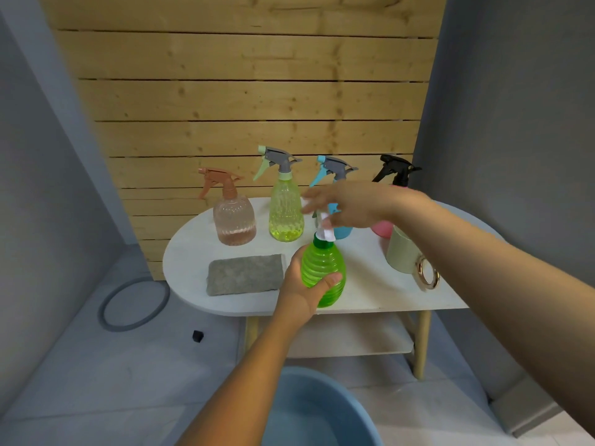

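Green ribbed plastic spray bottle (323, 268), neck up, gripped by our left hand (301, 284); our right hand (349, 204), fingers spread, sits just above its white spray head (325, 232).

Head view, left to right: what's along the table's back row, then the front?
Back: peach spray bottle, yellow-green spray bottle, blue spray bottle, black-topped spray bottle. Front: grey cloth, green spray bottle, cream mug.

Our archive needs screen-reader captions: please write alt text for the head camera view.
A person's left hand grips a green spray bottle at the front edge of a white table, while the right hand reaches over its white sprayer top. Four more spray bottles stand behind, a grey cloth alongside.
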The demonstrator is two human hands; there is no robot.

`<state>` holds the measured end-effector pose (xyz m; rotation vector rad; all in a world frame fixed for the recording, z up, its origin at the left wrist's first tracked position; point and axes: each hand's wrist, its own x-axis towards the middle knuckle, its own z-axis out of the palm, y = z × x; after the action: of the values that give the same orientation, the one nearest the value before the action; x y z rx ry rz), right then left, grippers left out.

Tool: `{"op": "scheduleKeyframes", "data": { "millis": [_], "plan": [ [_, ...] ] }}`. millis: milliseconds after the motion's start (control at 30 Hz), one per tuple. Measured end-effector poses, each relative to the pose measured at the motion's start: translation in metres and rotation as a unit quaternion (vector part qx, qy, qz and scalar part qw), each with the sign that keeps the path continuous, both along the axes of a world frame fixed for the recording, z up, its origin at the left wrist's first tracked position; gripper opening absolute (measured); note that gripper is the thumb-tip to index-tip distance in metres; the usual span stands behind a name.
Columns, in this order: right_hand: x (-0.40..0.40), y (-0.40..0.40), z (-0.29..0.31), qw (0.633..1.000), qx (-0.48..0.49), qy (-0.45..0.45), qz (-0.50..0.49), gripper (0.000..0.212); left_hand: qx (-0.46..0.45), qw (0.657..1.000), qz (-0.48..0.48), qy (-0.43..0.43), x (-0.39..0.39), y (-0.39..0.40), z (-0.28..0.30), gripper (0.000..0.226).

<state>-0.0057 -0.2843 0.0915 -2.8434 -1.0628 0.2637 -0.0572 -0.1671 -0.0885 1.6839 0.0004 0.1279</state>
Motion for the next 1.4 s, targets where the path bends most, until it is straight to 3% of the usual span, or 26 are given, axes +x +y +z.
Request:
{"op": "scheduleKeyframes", "data": {
  "millis": [100, 233, 367, 500, 600, 633, 733, 833, 933, 1133, 1233, 1300, 1400],
  "plan": [
    [0.004, -0.002, 0.002, 0.999, -0.053, 0.001, -0.009, 0.046, -0.001, 1.0, -0.002, 0.0, 0.0, 0.0, -0.001, 0.056],
    [0.0, 0.0, 0.0, 0.987, 0.021, -0.133, -0.088, 0.034, 0.002, 1.0, 0.001, 0.004, 0.001, -0.001, -0.002, 0.058],
    [-0.014, 0.009, -0.015, 0.964, 0.01, -0.214, -0.16, 0.04, 0.007, 1.0, 0.011, -0.005, 0.001, -0.003, -0.001, 0.054],
    [-0.018, 0.018, -0.02, 0.965, 0.06, -0.114, -0.227, 0.039, 0.016, 1.0, 0.009, -0.016, 0.0, -0.005, 0.0, 0.054],
    [-0.014, 0.026, -0.021, 0.96, 0.118, 0.015, -0.254, 0.008, 0.015, 0.999, 0.017, -0.023, -0.001, -0.007, -0.002, 0.061],
    [-0.013, 0.029, -0.022, 0.946, 0.17, 0.056, -0.27, 0.016, 0.01, 0.999, 0.021, -0.026, -0.001, -0.008, -0.002, 0.061],
    [-0.01, 0.031, -0.023, 0.853, 0.357, 0.207, -0.319, 0.024, 0.003, 0.999, 0.029, -0.035, 0.001, -0.009, -0.001, 0.057],
    [-0.015, 0.021, -0.022, 0.813, 0.389, 0.322, -0.29, 0.027, 0.009, 0.999, 0.035, -0.028, 0.002, -0.009, -0.001, 0.064],
    [-0.022, 0.013, -0.025, 0.811, 0.423, 0.32, -0.247, 0.026, 0.016, 0.999, 0.033, -0.025, 0.001, -0.008, -0.001, 0.068],
    [-0.025, 0.011, -0.034, 0.893, 0.353, 0.119, -0.253, 0.034, 0.017, 0.999, 0.033, -0.028, 0.0, -0.007, -0.001, 0.061],
    [-0.022, -0.007, -0.054, 0.87, 0.408, 0.012, -0.276, 0.034, 0.014, 0.999, 0.021, -0.023, 0.0, -0.007, 0.001, 0.06],
    [-0.02, -0.019, -0.07, 0.862, 0.423, 0.051, -0.274, 0.029, 0.016, 0.999, 0.02, -0.027, 0.0, -0.007, 0.002, 0.058],
    [-0.019, -0.026, -0.095, 0.854, 0.437, 0.201, -0.199, 0.024, 0.02, 0.999, 0.018, -0.034, 0.001, -0.008, 0.003, 0.058]
  ]
}}
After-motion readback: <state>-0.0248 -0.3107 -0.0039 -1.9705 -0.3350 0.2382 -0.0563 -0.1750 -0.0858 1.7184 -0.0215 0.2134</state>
